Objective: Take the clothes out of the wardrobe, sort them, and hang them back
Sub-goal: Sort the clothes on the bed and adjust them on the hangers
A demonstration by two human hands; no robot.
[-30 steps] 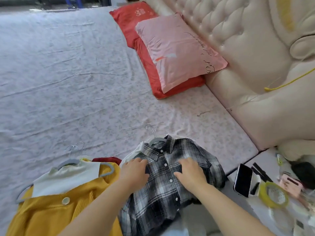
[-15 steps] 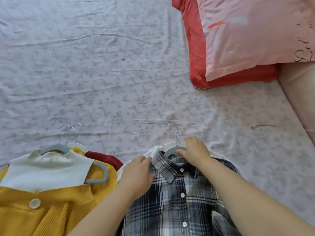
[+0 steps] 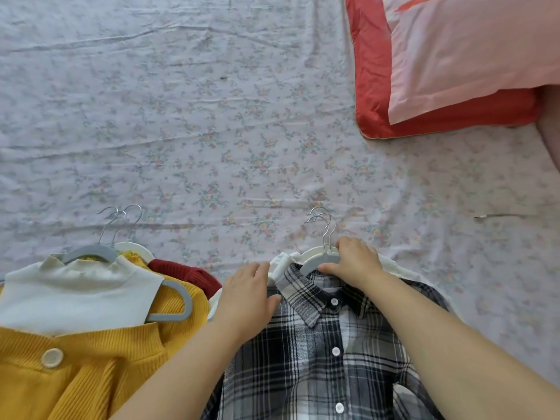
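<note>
While the plaid shirt [image 3: 321, 353] lies at lower centre of the head view, the right hand [image 3: 353, 260] pinches its hanger [image 3: 318, 259] just under the hooks, and the left hand [image 3: 247, 294] lies flat and loose-fingered on the shoulder. Lifting well probably means gathering every hook together, so the pile [image 3: 91, 322] at lower left stays undisturbed.
</note>
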